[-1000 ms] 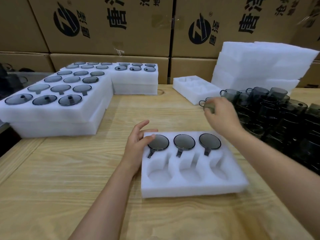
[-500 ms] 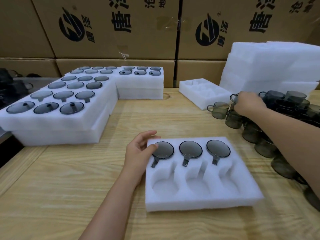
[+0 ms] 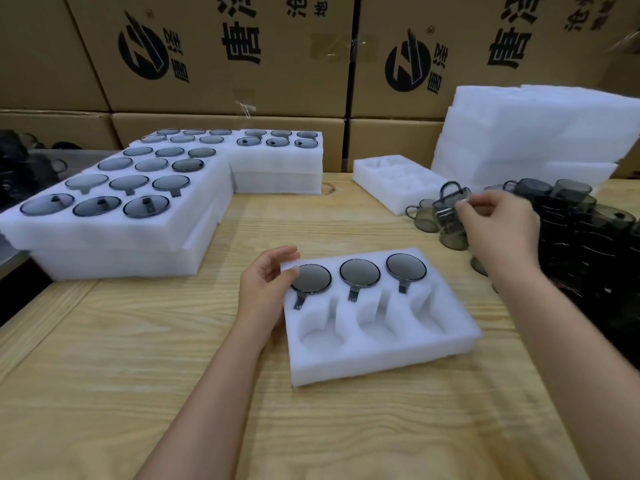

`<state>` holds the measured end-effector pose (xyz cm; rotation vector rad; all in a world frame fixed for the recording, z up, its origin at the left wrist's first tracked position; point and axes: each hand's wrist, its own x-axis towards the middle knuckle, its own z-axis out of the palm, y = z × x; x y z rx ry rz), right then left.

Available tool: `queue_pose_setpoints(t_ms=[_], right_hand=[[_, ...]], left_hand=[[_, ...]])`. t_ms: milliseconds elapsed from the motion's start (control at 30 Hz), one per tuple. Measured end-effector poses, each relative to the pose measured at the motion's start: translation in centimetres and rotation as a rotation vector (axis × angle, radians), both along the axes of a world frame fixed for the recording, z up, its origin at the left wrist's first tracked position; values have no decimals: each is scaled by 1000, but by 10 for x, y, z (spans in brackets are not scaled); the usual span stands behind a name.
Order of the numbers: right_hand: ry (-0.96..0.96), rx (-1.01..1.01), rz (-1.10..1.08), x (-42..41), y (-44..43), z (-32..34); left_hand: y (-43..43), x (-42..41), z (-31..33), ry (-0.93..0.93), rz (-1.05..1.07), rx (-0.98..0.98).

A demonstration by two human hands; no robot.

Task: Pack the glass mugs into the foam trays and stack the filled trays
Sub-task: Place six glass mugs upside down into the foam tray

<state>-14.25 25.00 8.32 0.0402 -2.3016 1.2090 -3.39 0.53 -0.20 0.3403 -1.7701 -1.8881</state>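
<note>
Glass mug (image 3: pixel 450 206) hangs tilted over the counter (image 3: pixel 173 358), pinched in the fingers of your right hand (image 3: pixel 498 226). Your left hand (image 3: pixel 265 289) grips the half-filled foam tray (image 3: pixel 381 355) at its far-left corner.

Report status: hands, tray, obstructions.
Left hand grips tray corner; three pockets empty. Right hand pinches mug, tilted. Nothing between mug and tray.

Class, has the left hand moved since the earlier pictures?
No. The left hand still holds the far left corner of the foam tray, as before.
</note>
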Motion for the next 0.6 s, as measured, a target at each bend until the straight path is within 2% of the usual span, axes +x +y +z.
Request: queue_pose_setpoints(t_ms=[67,200,300,400,500,600], right_hand=[[84,-31,44,37,1,-10],[302,18,111,91,-11,-32],[379,103,138,107,-23,-44],[464,120,223,115,-32,-51],[547,134,320,122,-40,-57],[561,111,358,124,-43,-58]], left_hand=[[1,5,5,25,33,-71],[11,19,14,47,122,-504],[30,32,24,114,86,-654],[50,41,35,159,-62,-855],[66,44,39,144,-267,-923],[70,42,34,124,-278,-948]])
